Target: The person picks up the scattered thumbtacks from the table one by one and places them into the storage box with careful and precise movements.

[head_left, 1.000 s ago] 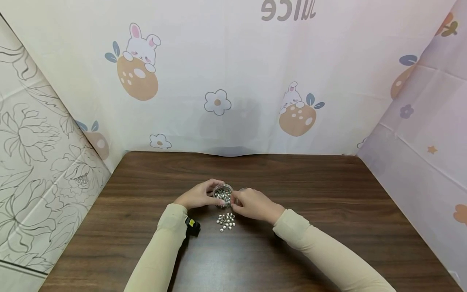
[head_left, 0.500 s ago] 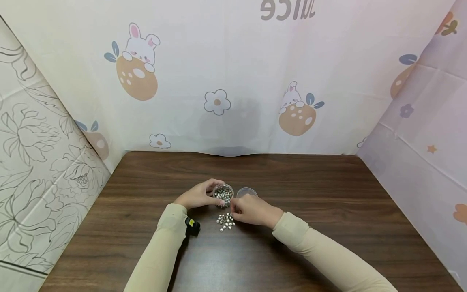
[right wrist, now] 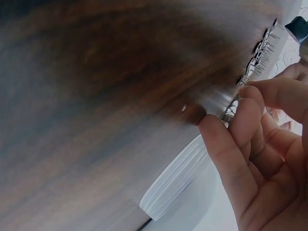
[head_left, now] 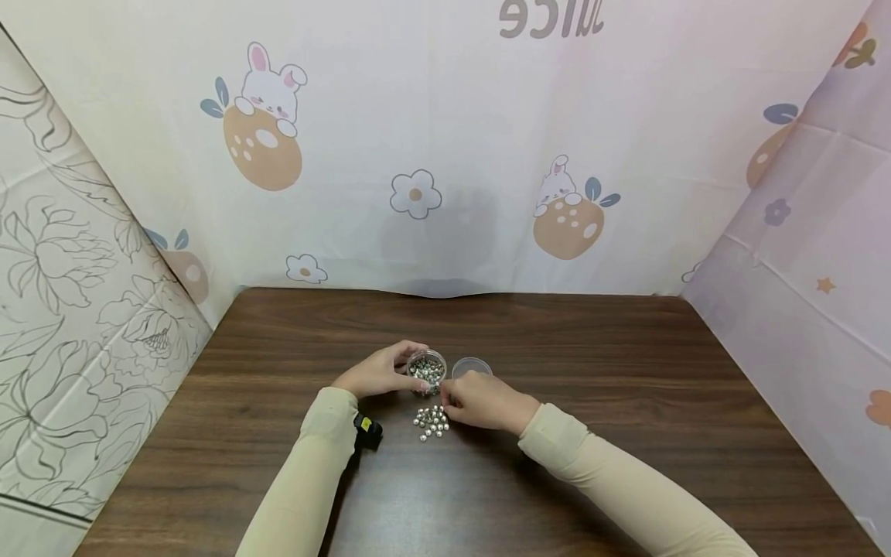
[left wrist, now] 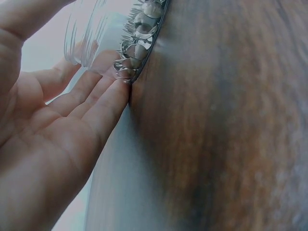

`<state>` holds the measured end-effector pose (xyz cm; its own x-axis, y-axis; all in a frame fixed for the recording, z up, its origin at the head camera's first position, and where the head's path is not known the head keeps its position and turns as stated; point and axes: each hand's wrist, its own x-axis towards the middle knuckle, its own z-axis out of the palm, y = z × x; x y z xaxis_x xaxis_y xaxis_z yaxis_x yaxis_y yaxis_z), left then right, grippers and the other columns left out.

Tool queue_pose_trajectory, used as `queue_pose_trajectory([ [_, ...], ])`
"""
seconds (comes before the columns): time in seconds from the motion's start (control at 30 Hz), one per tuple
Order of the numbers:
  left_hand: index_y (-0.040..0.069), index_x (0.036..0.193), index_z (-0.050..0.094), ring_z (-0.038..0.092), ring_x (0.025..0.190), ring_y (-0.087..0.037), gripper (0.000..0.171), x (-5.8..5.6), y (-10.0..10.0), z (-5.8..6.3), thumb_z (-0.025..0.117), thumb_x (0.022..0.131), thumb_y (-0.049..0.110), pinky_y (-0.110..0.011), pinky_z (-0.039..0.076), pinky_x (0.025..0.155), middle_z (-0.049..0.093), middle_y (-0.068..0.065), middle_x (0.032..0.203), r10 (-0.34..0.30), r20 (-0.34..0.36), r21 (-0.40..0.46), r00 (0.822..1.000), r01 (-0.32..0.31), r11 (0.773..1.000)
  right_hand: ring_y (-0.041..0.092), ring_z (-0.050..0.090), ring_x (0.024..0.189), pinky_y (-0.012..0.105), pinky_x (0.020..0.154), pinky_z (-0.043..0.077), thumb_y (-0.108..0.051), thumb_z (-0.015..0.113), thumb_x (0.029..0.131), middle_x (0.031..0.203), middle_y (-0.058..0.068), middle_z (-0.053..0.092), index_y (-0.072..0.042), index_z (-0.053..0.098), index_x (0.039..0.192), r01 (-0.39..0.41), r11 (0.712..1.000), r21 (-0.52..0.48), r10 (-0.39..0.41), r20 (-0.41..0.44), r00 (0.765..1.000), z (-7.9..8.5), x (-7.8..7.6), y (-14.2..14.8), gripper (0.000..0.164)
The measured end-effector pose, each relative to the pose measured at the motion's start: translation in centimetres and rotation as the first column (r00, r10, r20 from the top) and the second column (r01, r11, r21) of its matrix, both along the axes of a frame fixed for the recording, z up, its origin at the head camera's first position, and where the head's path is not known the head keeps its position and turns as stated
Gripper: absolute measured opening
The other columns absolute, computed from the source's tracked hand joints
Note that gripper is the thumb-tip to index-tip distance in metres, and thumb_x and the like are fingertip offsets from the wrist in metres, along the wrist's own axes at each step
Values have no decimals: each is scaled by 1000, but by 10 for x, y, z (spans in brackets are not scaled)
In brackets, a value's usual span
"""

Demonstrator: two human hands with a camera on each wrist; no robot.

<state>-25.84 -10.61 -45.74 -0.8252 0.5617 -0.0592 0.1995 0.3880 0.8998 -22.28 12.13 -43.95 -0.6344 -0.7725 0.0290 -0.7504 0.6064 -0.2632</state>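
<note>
In the head view my left hand holds a clear round jar of silver thumbtacks, standing on the table. The left wrist view has the fingers curled round its clear wall. A small pile of thumbtacks lies just in front of the jar. At the pile's right edge, my right hand brings thumb and index fingertips together. Tacks with pins upward stand beside those fingertips in the right wrist view; the one in the pinch is mostly hidden by them.
A clear round lid lies right of the jar, partly behind my right hand. A black wrist camera sits by the left cuff. The dark wooden table ends at printed cloth walls behind and at the sides.
My right hand has come from the jar's right rim down to the right edge of the tack pile, uncovering the lid. The left hand and jar have stayed in place.
</note>
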Motion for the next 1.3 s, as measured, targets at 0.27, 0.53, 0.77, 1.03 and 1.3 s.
queue_pose_trajectory([
  [0.27,20,135,45,46,119,-19,68,-8,-1,-13,77,76,31,-49,39,103,51,-8,132,13,-6,-14,1000,-13,1000,0,40,47,16,41,35,-14,60,85,57,-11,48,-16,57,74,2,1000,7,-2,-14,1000,-1,-1,0,12],
  [0.53,25,131,47,47,116,-12,66,-7,-1,-14,78,74,38,-43,42,102,53,-1,129,23,-19,-22,1000,-23,999,-1,37,45,15,41,34,-12,57,87,55,-10,47,-15,59,79,-3,1000,-25,3,12,1000,0,-2,2,9],
  [0.77,24,134,45,45,119,-13,68,-5,-1,-11,77,75,38,-43,41,102,50,0,133,23,-15,-35,1000,-23,999,-2,35,45,14,41,34,-10,58,86,54,-11,46,-16,59,81,-20,997,-71,19,-9,1000,4,-2,2,8],
  [1.03,21,134,45,47,117,-14,67,-4,-1,-10,76,77,34,-44,43,101,52,-1,129,13,-8,-15,1000,-13,1000,-1,41,52,17,48,41,-12,59,86,61,-13,50,-17,60,83,-12,996,-91,8,-42,999,13,-5,2,7],
  [1.3,23,133,45,47,115,-10,65,-6,0,-11,76,77,34,-41,42,102,52,3,127,25,-6,-34,1000,-25,999,-2,40,47,16,43,38,-15,56,89,58,-12,52,-17,59,85,32,993,-117,-32,-1,999,20,-8,0,5],
])
